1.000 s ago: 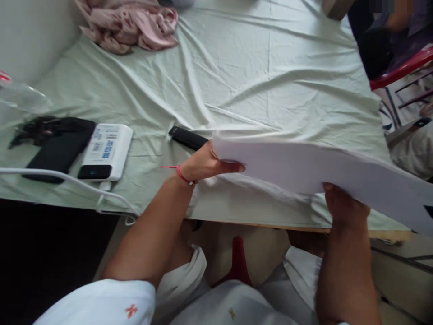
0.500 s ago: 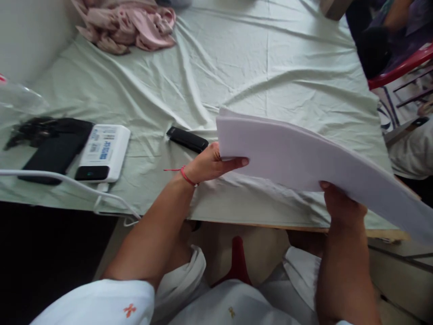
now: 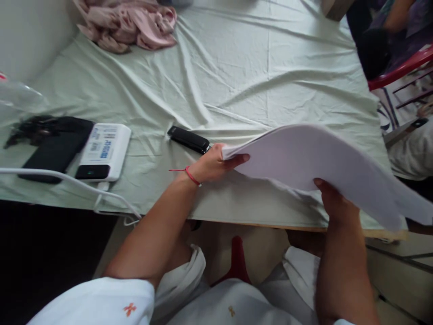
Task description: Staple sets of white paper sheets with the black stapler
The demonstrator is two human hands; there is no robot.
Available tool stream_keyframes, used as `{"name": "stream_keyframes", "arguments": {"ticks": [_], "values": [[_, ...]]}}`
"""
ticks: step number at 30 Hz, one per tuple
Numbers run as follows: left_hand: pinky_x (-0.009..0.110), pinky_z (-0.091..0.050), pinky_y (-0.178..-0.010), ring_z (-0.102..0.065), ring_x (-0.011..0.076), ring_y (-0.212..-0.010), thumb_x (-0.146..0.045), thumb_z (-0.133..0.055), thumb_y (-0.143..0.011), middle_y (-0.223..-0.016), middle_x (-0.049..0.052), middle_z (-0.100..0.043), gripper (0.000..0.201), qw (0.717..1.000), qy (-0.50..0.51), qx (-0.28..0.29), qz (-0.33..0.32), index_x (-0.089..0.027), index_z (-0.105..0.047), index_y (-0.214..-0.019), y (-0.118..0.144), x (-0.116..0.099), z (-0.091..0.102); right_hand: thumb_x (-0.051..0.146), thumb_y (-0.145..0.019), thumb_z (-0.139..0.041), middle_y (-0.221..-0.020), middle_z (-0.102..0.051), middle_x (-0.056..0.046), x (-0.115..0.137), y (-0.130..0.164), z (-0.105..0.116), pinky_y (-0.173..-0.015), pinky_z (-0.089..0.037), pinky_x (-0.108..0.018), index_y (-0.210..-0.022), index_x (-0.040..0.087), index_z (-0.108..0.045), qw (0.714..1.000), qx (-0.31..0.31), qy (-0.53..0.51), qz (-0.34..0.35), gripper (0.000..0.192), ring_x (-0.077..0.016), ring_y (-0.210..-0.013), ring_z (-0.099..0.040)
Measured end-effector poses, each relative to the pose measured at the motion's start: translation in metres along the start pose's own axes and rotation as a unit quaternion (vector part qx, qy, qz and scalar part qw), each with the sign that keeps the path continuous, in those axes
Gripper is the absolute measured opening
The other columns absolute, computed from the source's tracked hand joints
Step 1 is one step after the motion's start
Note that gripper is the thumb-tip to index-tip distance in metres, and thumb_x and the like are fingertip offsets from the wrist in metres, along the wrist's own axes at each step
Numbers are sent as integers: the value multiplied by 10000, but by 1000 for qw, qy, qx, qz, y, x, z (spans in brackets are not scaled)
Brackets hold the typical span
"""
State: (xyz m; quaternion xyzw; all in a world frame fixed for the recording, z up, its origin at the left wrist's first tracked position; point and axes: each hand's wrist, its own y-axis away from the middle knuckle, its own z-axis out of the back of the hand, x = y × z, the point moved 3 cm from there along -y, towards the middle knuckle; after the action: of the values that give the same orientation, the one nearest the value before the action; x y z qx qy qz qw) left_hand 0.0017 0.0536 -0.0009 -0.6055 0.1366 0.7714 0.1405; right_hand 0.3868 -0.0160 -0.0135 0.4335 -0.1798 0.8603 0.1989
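From the head view I see both hands on a stack of white paper (image 3: 314, 162) held above the near edge of a bed (image 3: 237, 67) covered with a pale green sheet. My left hand (image 3: 214, 163) pinches the stack's left corner, thumb under and fingers over it, with a red thread bracelet (image 3: 191, 175) at the wrist. My right hand (image 3: 333, 203) grips the stack from below near its near edge; the thumb shows against the underside, while the fingers are hidden behind the sheets. The stack bows upward in the middle and droops toward the right, where its loose end fans slightly. Just beside the left hand, on the sheet, lies a small black device (image 3: 188, 139). Further left sit a white power bank (image 3: 103, 153) with a white cable (image 3: 67, 180) running from it, and touching its left side a black phone (image 3: 54, 151). A clear plastic bottle (image 3: 18, 95) lies at the far left. A crumpled pink cloth (image 3: 128, 22) rests at the far end of the bed, well apart from the hands. A red chair (image 3: 402, 67) shows at the upper right
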Motion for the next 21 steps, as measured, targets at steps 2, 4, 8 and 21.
{"name": "stream_keyframes", "arguments": {"ticks": [2, 4, 8, 21], "values": [[359, -609, -816, -732, 278, -956, -648, -856, -906, -910, 50, -768, 438, 999, 44, -1, 26, -217, -783, -887, 1, 6, 1, 630, -600, -1000, -959, -815, -61, -2, 1, -6, -975, -668, -539, -820, 277, -775, 996, 18, -78, -33, 472, -352, -1092, -776], [365, -630, -850, -755, 295, -1030, -655, -897, -871, -1049, 82, -818, 488, 992, 113, 13, 53, -203, -815, -1037, 1, 11, 1, 657, -589, -1010, -888, -808, -48, -3, 3, -14, -835, -691, -509, -780, 285, -758, 983, 48, -168, -55, 488, -315, -914, -778], [387, -660, -864, -789, 325, -1068, -589, -1036, -714, -1186, 135, -846, 659, 962, 241, 13, 128, -196, -812, -1193, 2, 17, -2, 690, -598, -1012, -794, -785, -21, 0, 6, -25, -664, -689, -457, -799, 310, -764, 966, 88, -226, -94, 496, -243, -663, -706], [429, -588, -1158, -744, 265, -1233, -407, -1052, -718, -1250, 68, -844, 534, 959, 275, -34, 59, -226, -841, -1174, 2, 9, -4, 500, -548, -1033, -792, -768, 8, -5, -1, -18, -939, -673, -478, -703, 321, -690, 962, 34, -266, -49, 417, -259, -875, -770]]}}
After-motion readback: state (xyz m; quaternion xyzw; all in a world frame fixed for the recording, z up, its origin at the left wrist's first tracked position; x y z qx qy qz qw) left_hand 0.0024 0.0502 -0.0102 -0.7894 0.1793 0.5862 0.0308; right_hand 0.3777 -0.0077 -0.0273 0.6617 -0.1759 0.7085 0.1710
